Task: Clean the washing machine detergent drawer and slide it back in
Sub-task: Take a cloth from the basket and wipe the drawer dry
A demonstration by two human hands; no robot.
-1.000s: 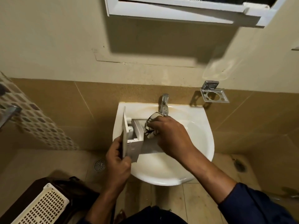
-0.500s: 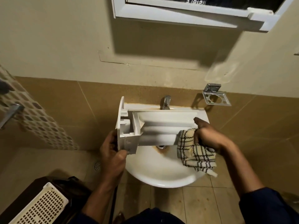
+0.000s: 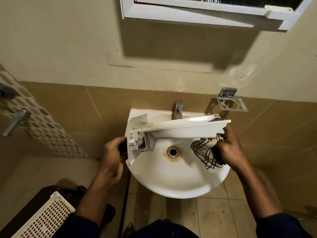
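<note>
The white detergent drawer [image 3: 180, 128] is held lengthwise over a white washbasin [image 3: 175, 182], its front panel at the left. My left hand [image 3: 113, 152] grips that front panel end. My right hand [image 3: 229, 146] holds the drawer's far right end and also clutches a cream cloth with dark checks [image 3: 205, 152], bunched under the drawer's right end. The drawer is tipped so its long side wall faces me.
A chrome tap [image 3: 178, 109] stands behind the drawer, and a rust-stained drain [image 3: 173, 151] lies below it. A metal holder [image 3: 231, 100] is on the wall at right. A white perforated basket [image 3: 46, 217] sits at lower left, a mirror frame [image 3: 205, 12] above.
The right hand with the cloth left the drawer's inside near the left end and went to its right end. The drawer tipped from open side up onto its edge.
</note>
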